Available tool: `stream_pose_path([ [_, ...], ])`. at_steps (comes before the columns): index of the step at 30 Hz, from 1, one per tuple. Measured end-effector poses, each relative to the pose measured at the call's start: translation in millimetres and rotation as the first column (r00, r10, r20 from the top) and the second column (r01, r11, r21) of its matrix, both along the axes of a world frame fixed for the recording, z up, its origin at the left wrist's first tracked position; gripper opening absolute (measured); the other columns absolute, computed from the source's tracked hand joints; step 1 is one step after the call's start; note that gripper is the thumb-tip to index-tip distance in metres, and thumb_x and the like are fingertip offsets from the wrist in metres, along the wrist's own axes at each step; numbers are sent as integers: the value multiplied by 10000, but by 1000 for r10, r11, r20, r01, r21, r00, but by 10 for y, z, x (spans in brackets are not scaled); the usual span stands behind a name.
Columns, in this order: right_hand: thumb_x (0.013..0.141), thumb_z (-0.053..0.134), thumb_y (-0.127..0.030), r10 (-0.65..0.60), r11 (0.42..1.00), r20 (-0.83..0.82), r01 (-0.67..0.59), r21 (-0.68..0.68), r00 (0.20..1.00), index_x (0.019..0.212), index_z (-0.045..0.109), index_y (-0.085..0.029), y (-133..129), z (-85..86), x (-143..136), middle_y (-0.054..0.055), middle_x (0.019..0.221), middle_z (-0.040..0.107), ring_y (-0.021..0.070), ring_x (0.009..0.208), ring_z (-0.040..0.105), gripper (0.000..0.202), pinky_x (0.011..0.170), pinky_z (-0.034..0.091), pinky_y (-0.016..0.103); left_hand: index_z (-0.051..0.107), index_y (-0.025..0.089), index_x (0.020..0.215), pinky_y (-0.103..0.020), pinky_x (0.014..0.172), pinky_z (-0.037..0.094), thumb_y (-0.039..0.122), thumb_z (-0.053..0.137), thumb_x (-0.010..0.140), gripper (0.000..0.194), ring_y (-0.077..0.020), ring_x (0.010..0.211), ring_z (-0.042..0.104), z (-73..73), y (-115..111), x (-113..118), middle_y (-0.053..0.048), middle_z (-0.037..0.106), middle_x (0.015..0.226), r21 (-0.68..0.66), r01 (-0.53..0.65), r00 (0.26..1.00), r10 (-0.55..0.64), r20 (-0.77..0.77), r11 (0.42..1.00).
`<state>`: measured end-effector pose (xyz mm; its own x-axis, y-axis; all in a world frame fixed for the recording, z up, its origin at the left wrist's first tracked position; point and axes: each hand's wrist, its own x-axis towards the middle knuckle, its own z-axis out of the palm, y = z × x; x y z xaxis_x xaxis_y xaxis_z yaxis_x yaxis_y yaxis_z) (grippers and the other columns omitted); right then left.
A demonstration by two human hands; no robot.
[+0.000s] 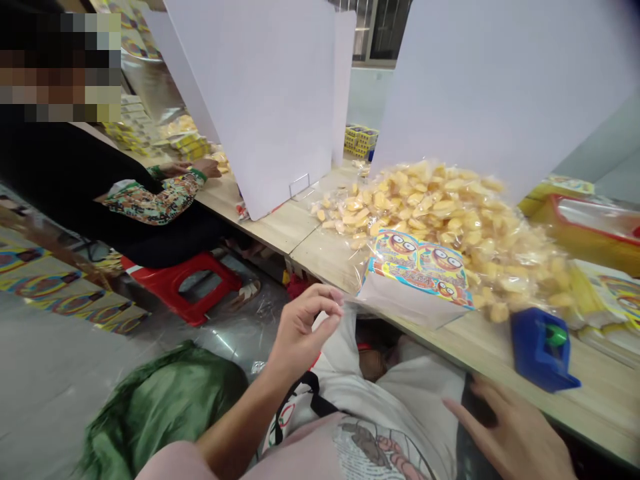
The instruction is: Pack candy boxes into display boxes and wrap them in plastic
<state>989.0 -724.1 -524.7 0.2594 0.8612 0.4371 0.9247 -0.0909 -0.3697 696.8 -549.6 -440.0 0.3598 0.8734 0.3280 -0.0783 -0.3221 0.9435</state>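
Observation:
My left hand (306, 328) is raised over my lap at the table's front edge, its fingers curled with a gap between thumb and fingertips and nothing visible between them. Low at the right, my right hand (517, 427) hangs beside the table edge, thumb and fingers spread, holding nothing. In front of me a colourful printed box (417, 273) with cartoon faces lies at the table edge. Behind it spreads a large heap of small yellow pieces in clear wrappers (440, 207). A blue tape dispenser (540, 350) stands right of the box.
White upright panels (270, 100) divide the wooden table (595, 413). At the left, a person in patterned sleeves (160, 200) sits on a red stool (187, 287). A green sack (165, 413) lies on the floor. A yellow bin with red rim (590, 227) stands at the right.

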Motion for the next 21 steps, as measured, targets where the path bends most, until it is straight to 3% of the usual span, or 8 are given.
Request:
stream_pose_path([
  [2, 792, 658, -565, 130, 986, 145, -144, 88, 981, 1252, 573, -131, 393, 310, -364, 174, 1142, 659, 340, 1014, 616, 638, 870, 485, 473, 706, 190, 834, -335, 889, 459, 80, 605, 825, 149, -192, 977, 604, 7, -103, 91, -72, 629, 998, 76, -2, 998, 7, -68, 997],
  [4, 841, 642, -477, 282, 930, 233, -324, 171, 931, 1380, 434, -80, 769, 589, -756, 212, 1231, 597, 348, 1099, 559, 700, 906, 460, 486, 699, 194, 850, -328, 885, 466, 55, 586, 817, 182, -190, 986, 604, 25, -207, 169, -68, 629, 1008, 140, 5, 993, 11, -114, 990],
  [7, 932, 504, -221, 441, 848, 293, -501, 174, 848, 1321, 461, -67, 1152, 840, -1163, 169, 1055, 642, 279, 950, 580, 421, 828, 460, 431, 700, 213, 894, -326, 897, 481, 38, 552, 823, 240, -190, 1012, 599, 12, -308, 197, -63, 626, 1047, 211, 3, 985, 34, -168, 977],
  [10, 916, 436, -83, 460, 830, 317, -529, 179, 829, 1100, 577, -100, 1303, 912, -1267, 83, 810, 609, 220, 754, 541, 232, 715, 431, 368, 655, 273, 1099, -318, 827, 525, 74, 607, 799, 363, -195, 984, 618, -120, -240, 90, -76, 588, 1188, 203, -184, 974, 206, -91, 962],
  [12, 901, 438, -67, 467, 827, 291, -529, 191, 835, 962, 604, -130, 1315, 942, -1246, 63, 763, 570, 207, 724, 513, 188, 683, 413, 349, 540, 339, 1279, -287, 695, 548, 119, 692, 746, 596, -184, 883, 648, -271, -58, -20, -92, 552, 1285, 102, -338, 940, 340, -7, 936],
  [15, 884, 423, -43, 519, 807, 188, -551, 213, 834, 844, 598, -156, 1261, 1043, -1207, 62, 771, 563, 190, 728, 509, 212, 675, 415, 329, 411, 381, 1392, -251, 561, 540, 172, 781, 664, 843, -147, 718, 661, -513, 375, -153, -111, 517, 1362, -91, -376, 924, 381, 38, 922],
  [18, 889, 450, -53, 563, 787, 96, -568, 239, 821, 836, 594, -163, 1193, 1190, -1164, 58, 786, 575, 177, 730, 524, 188, 658, 432, 311, 577, 273, 1245, -250, 541, 543, 246, 801, 653, 634, -126, 664, 664, -628, 845, -194, -129, 441, 1441, -196, -291, 947, 311, 78, 936],
  [21, 901, 513, -89, 565, 774, 31, -542, 327, 825, 876, 605, -179, 1161, 1348, -1039, 48, 806, 593, 162, 725, 553, 131, 637, 461, 291, 701, 145, 891, -271, 642, 560, 285, 764, 708, 239, -151, 725, 678, -431, 1222, -182, -123, 579, 1281, -135, -254, 955, 270, 123, 958],
])
